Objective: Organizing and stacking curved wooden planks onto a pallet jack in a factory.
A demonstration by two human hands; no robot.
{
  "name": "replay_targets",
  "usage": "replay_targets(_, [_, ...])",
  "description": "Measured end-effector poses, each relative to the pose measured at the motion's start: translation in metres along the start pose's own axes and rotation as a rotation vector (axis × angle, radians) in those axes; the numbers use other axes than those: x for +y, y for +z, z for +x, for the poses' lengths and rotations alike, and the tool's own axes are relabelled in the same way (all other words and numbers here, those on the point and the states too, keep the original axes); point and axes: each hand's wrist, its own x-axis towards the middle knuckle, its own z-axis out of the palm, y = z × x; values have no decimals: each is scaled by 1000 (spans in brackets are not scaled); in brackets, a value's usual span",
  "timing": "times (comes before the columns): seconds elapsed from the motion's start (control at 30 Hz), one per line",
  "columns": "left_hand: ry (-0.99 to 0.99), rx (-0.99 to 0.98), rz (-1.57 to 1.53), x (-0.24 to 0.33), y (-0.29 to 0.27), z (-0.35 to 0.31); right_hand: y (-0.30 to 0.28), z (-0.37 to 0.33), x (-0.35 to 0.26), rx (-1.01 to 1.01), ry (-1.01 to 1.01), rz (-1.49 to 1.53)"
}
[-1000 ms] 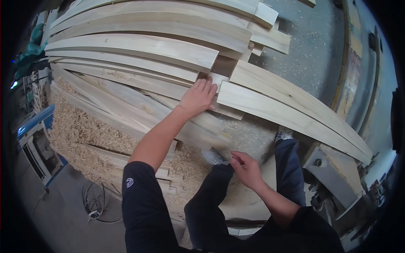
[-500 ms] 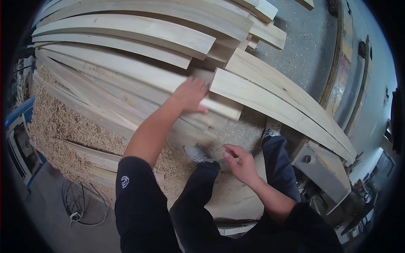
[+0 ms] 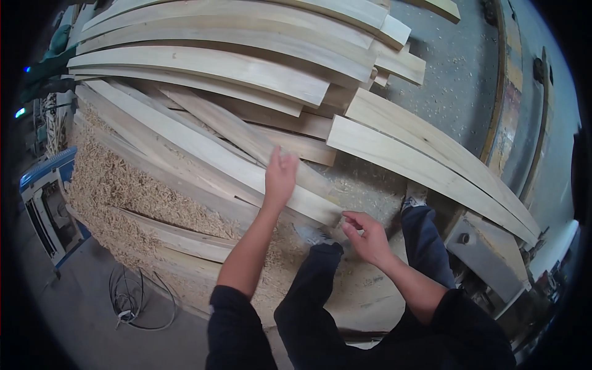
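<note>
My left hand (image 3: 282,177) rests at the edge of a long pale board (image 3: 240,166), its fingers stretched forward and slightly blurred. Nothing shows gripped in it. The board lies slantwise on other planks, its near end close to my right hand (image 3: 365,236). That hand hovers beside the end with loosely curled fingers, thumb apart from the forefinger, and holds nothing. Just beyond my left hand lies a narrower brownish board (image 3: 228,123). Whether my left fingertips touch it I cannot tell.
Curved pale boards (image 3: 246,68) are stacked at the far side. Two long boards (image 3: 401,148) reach toward the right. Wood shavings (image 3: 142,191) heap at the left, near a blue-framed machine (image 3: 52,209). A coiled cable (image 3: 129,302) lies on the floor. A metal block (image 3: 487,246) stands right of my legs.
The long pale board has shifted toward me and left, uncovering boards behind it. My left hand has come nearer with it. The whole view has shifted slightly; my right hand keeps its loose curl.
</note>
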Motion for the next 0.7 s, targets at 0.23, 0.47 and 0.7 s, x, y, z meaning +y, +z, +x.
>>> replay_targets(0.23, [-441, 501, -536, 102, 47, 133, -4, 11, -4, -28, 38, 6])
replay_targets(0.47, [-424, 541, -643, 107, 35, 156, -23, 21, -5, 15, 33, 98])
replay_targets(0.7, [-344, 410, -971, 95, 18, 163, -28, 23, -6, -4, 52, 113])
